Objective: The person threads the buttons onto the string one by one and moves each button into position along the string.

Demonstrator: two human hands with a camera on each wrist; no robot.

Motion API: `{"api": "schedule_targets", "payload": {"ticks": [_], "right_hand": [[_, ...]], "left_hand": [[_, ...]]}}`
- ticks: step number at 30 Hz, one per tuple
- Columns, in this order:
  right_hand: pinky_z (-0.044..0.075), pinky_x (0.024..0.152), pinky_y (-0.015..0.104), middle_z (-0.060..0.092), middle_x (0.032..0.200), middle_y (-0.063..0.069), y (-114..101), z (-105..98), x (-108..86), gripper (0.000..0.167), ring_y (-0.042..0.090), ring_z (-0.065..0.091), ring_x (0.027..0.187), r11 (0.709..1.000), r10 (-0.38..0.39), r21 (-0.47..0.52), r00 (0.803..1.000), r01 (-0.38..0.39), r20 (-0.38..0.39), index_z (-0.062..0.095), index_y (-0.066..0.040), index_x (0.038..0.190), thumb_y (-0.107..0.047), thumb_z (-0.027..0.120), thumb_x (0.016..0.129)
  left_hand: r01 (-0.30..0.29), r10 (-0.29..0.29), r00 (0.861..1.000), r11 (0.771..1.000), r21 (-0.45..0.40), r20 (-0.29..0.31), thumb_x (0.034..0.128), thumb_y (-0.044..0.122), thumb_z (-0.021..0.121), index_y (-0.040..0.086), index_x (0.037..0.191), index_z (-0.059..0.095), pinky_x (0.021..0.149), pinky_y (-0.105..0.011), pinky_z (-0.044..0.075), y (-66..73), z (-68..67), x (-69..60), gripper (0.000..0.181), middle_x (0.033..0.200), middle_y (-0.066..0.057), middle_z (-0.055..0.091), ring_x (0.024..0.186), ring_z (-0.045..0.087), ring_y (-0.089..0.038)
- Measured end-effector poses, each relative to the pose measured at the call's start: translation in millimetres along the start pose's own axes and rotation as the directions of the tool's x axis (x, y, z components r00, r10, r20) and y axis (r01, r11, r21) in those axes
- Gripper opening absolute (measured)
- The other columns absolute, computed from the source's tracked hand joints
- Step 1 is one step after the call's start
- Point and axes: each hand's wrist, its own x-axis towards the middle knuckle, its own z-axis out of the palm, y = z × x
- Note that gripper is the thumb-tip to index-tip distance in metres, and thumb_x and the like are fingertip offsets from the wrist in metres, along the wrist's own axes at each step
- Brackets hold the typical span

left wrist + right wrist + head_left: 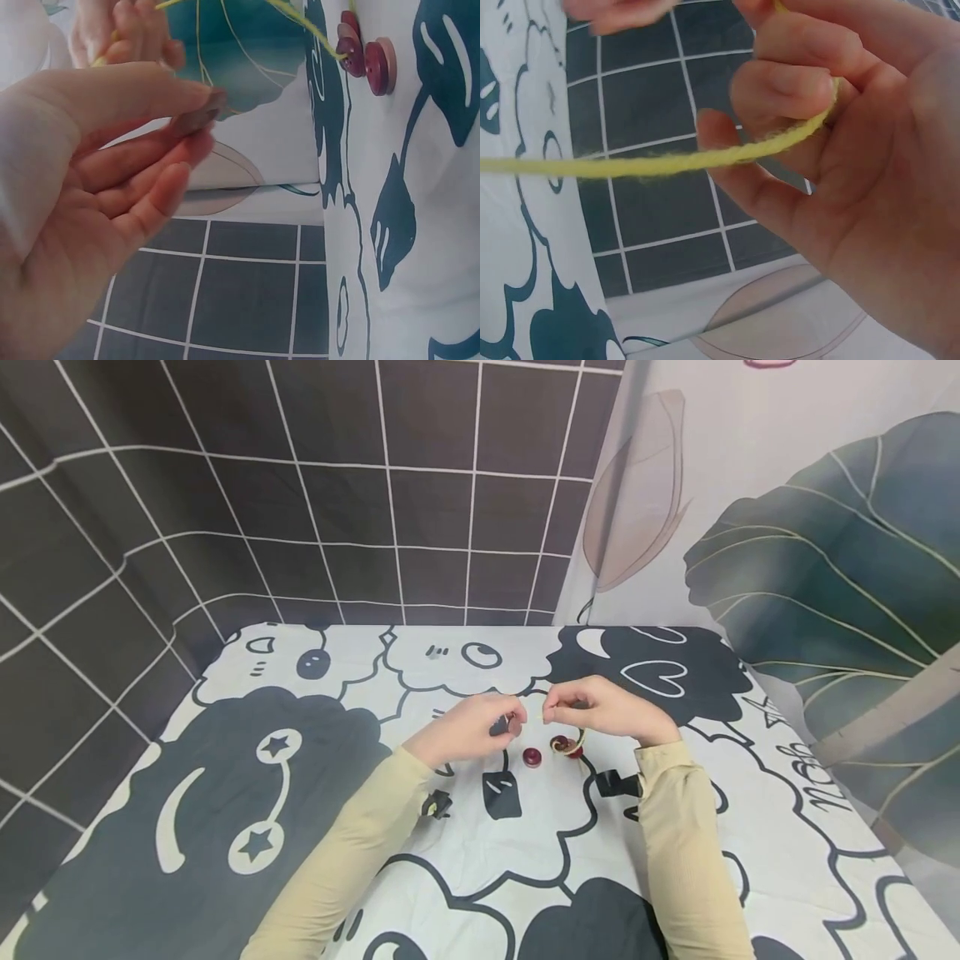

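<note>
My left hand [476, 727] pinches a small dark reddish button [201, 114] between thumb and forefinger, with the other fingers loosely bent. To its right, my right hand [603, 708] holds a yellow yarn [667, 165], which runs under its curled fingers; the fingertips are partly cut off in the right wrist view. The yarn trails down to several red buttons [350, 58] gathered on the cloth below the right hand. Beside them lies another red button [532, 757], seemingly stacked on a paler one in the left wrist view. Both hands are raised above the table, close together but apart.
A black-and-white cartoon-print cloth [517, 852] covers the table. Dark grid-patterned fabric [435, 510] hangs behind it, and a leaf-print curtain [847, 568] is at the right. Small black objects [437, 804] show near the forearms.
</note>
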Motion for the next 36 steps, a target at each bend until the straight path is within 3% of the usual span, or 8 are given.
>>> {"api": "schedule_targets", "payload": {"ticks": [5, 8, 12, 22, 30, 36], "right_hand": [[0.043, 0.064, 0.022, 0.059, 0.077, -0.007, 1, 4, 8.4, 0.009, 0.003, 0.049, 0.067, 0.999, -0.014, -0.052, 0.999, 0.016, 0.042, 0.068, -0.01, 0.089, -0.012, 0.06, 0.093], [0.041, 0.061, 0.021, 0.06, 0.075, -0.005, 2, 7, 11.7, 0.009, 0.002, 0.046, 0.062, 0.997, -0.003, -0.08, 1.0, 0.004, 0.02, 0.068, -0.009, 0.088, -0.012, 0.061, 0.093], [0.04, 0.058, 0.021, 0.06, 0.072, -0.004, 2, 9, 13.3, 0.008, 0.003, 0.044, 0.058, 0.996, 0.008, -0.092, 1.0, -0.01, -0.03, 0.067, -0.01, 0.086, -0.01, 0.062, 0.092], [0.043, 0.058, 0.022, 0.059, 0.072, -0.004, -1, 13, 15.9, 0.009, 0.004, 0.049, 0.06, 0.994, 0.012, -0.112, 0.999, -0.016, -0.037, 0.069, -0.012, 0.085, -0.013, 0.063, 0.092], [0.043, 0.059, 0.021, 0.063, 0.073, 0.007, 0, 15, 16.5, 0.009, 0.003, 0.049, 0.06, 0.992, 0.005, -0.126, 0.999, -0.011, -0.043, 0.07, -0.011, 0.085, -0.012, 0.063, 0.091], [0.045, 0.06, 0.023, 0.064, 0.075, 0.0, 1, 17, 16.6, 0.009, 0.002, 0.05, 0.063, 0.994, -0.028, -0.11, 0.997, 0.021, -0.065, 0.071, -0.009, 0.088, -0.01, 0.063, 0.092]], "left_hand": [[-0.018, 0.011, 0.991, 0.999, -0.05, -0.133, 0.0858, 0.004, 0.066, 0.012, 0.097, 0.061, 0.085, -0.027, 0.051, 3.7, -2.6, -2.0, 0.015, 0.09, 0.001, 0.065, 0.093, 0.063, -0.018], [-0.046, 0.032, 0.979, 0.997, -0.063, -0.202, 0.0859, 0.003, 0.066, 0.011, 0.096, 0.061, 0.087, -0.027, 0.052, 4.6, -3.1, -2.9, 0.014, 0.089, 0.001, 0.065, 0.091, 0.062, -0.014], [-0.082, 0.064, 0.966, 0.995, -0.061, -0.251, 0.0856, 0.003, 0.067, 0.009, 0.096, 0.061, 0.088, -0.028, 0.053, 4.7, -3.5, -3.7, 0.014, 0.088, 0.0, 0.066, 0.09, 0.062, -0.012], [-0.112, 0.102, 0.96, 0.993, -0.025, -0.261, 0.0855, 0.006, 0.069, 0.009, 0.097, 0.062, 0.083, -0.032, 0.053, 7.7, -5.3, -3.7, 0.014, 0.088, 0.0, 0.066, 0.09, 0.064, -0.016], [-0.124, 0.114, 0.959, 0.992, -0.022, -0.259, 0.0855, 0.007, 0.069, 0.009, 0.097, 0.061, 0.082, -0.03, 0.053, 9.3, -6.2, -2.7, 0.014, 0.088, 0.0, 0.066, 0.09, 0.065, -0.017], [-0.127, 0.12, 0.959, 0.992, -0.013, -0.255, 0.0858, 0.008, 0.07, 0.009, 0.1, 0.062, 0.081, -0.033, 0.053, 9.9, -7.2, -2.2, 0.017, 0.09, -0.001, 0.067, 0.09, 0.064, -0.014]]}}
